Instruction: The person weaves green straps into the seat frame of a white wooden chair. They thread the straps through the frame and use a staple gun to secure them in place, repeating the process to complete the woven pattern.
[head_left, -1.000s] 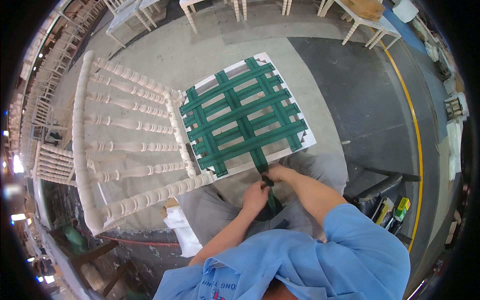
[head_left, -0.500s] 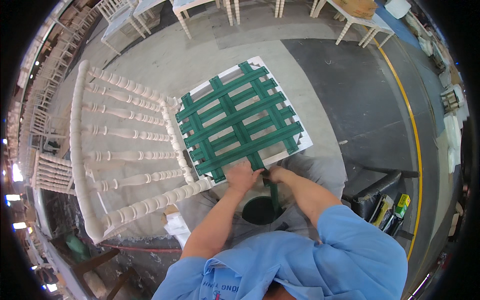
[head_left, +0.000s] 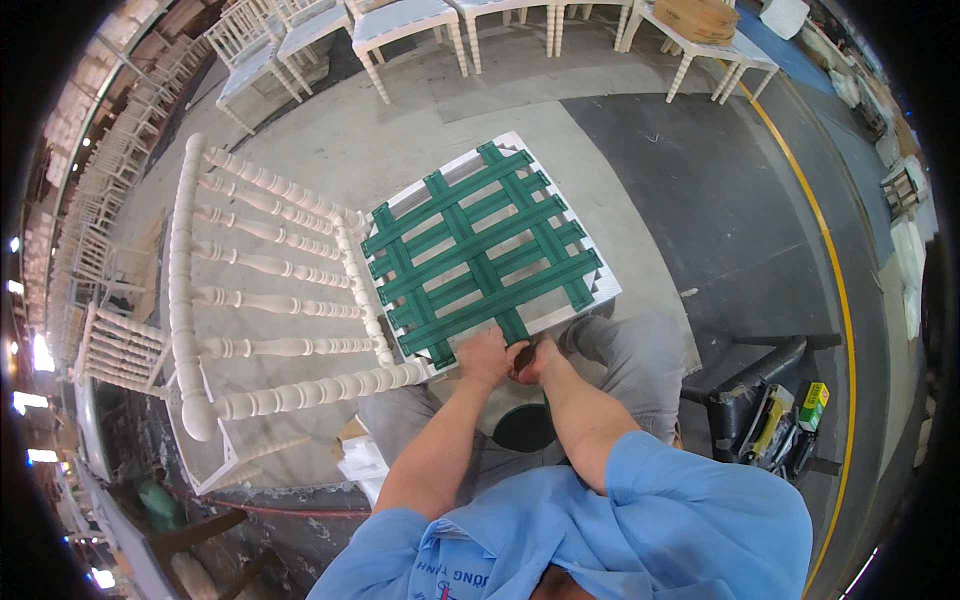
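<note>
A white chair frame (head_left: 556, 320) stands between my knees, its turned-spindle backrest (head_left: 283, 270) to the left. Green webbing straps (head_left: 470, 246) cross over and under each other across its seat. My left hand (head_left: 483, 357) is closed at the seat's near edge, fingers curled on the end of one strap. Right beside it, my right hand (head_left: 537, 361) is closed around the same strap's dark, folded-down length; its fingertips are partly hidden. Below the hands, a dark green roll of webbing (head_left: 524, 428) rests between my thighs.
To the right, a low black seat (head_left: 742, 400) carries several tools and a green-yellow box (head_left: 814, 406). White chairs (head_left: 408, 22) line the far side, one bearing a cardboard box (head_left: 697, 18). More chairs stand at left. A yellow line (head_left: 812, 210) runs along the floor at right.
My right hand has moved left, closer to my left hand, and the strap hanging from it shows less. My right knee has shifted. The whole view has tilted slightly.
</note>
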